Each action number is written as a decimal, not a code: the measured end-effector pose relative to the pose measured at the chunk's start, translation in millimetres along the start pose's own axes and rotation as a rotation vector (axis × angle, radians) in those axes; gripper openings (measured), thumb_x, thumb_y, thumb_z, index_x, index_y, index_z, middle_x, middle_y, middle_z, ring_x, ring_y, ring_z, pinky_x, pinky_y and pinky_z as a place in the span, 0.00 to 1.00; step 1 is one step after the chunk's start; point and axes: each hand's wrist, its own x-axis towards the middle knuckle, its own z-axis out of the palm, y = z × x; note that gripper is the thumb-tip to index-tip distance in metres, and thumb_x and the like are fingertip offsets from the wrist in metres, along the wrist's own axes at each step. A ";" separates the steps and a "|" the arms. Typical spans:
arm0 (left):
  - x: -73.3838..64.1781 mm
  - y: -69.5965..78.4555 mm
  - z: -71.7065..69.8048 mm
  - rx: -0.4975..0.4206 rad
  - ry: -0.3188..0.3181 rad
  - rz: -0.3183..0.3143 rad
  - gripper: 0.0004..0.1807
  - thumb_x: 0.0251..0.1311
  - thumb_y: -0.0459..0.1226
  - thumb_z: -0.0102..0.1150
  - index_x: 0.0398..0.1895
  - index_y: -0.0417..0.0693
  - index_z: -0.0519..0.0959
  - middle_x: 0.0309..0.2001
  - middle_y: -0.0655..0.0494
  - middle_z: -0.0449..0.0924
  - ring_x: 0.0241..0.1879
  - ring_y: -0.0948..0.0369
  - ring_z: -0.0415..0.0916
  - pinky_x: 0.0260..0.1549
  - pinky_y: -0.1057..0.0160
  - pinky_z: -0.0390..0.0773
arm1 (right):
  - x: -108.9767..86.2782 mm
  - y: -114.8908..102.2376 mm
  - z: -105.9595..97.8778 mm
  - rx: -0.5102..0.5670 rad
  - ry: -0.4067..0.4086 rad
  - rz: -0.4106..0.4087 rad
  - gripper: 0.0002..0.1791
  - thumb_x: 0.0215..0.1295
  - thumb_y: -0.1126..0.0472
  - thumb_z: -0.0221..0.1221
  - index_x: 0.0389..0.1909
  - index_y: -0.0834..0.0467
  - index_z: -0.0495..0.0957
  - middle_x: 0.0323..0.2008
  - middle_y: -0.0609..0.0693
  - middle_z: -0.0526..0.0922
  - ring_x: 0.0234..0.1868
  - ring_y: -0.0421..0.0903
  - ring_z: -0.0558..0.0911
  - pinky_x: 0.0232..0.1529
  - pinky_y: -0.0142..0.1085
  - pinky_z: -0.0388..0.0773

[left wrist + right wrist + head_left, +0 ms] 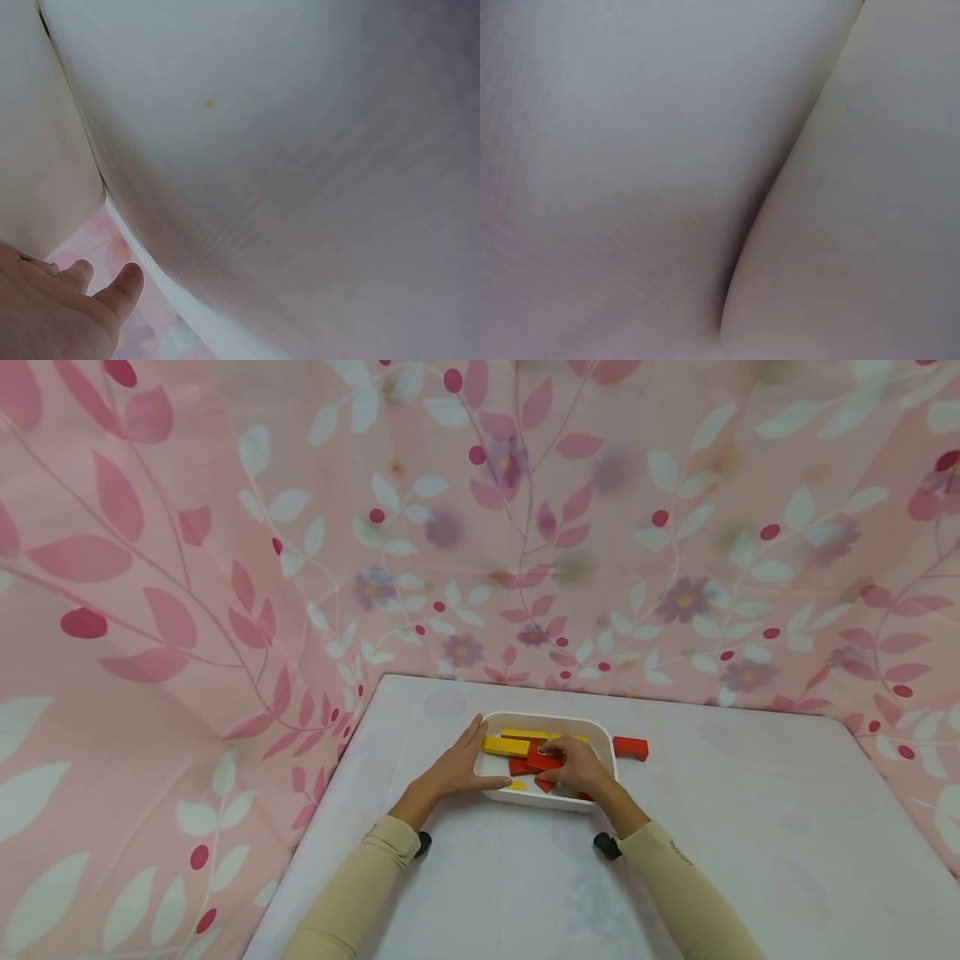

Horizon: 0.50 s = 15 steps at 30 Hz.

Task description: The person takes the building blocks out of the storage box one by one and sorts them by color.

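Observation:
In the head view a white plastic bin point(551, 803) holds several red and yellow toy blocks. My left hand point(453, 770) rests at its left end, fingers extended along the side and thumb reaching over the near rim. Close to those fingers lies a yellow block point(506, 746). My right hand point(579, 767) reaches into the bin from the right and pinches a red block point(542, 760) between curled fingers and thumb. In the left wrist view, part of my left hand point(67, 315) shows beside the bin's wall point(45, 150). The right wrist view does not show my right hand.
A red arch-shaped block point(631, 747) lies on the white-covered table point(750, 827), just right of the bin. Longer yellow blocks point(523, 734) lie along the bin's far wall. Pink floral cloth point(600, 527) hangs behind the table and at its left.

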 end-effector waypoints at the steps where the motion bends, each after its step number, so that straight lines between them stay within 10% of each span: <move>1: 0.1 -0.2 -0.1 0.000 0.001 0.002 0.68 0.45 0.74 0.60 0.81 0.54 0.38 0.81 0.56 0.32 0.79 0.55 0.42 0.74 0.47 0.55 | 0.3 -0.3 0.3 -0.008 0.001 0.001 0.29 0.51 0.55 0.75 0.57 0.55 0.81 0.50 0.51 0.82 0.50 0.49 0.75 0.61 0.50 0.75; 15: 0.7 -4.7 2.9 -0.014 0.009 0.008 0.69 0.44 0.74 0.60 0.81 0.53 0.37 0.81 0.56 0.31 0.79 0.56 0.42 0.74 0.47 0.55 | -3.9 -3.5 -1.4 0.003 -0.006 -0.002 0.24 0.58 0.58 0.70 0.56 0.56 0.81 0.50 0.52 0.80 0.50 0.50 0.74 0.62 0.51 0.74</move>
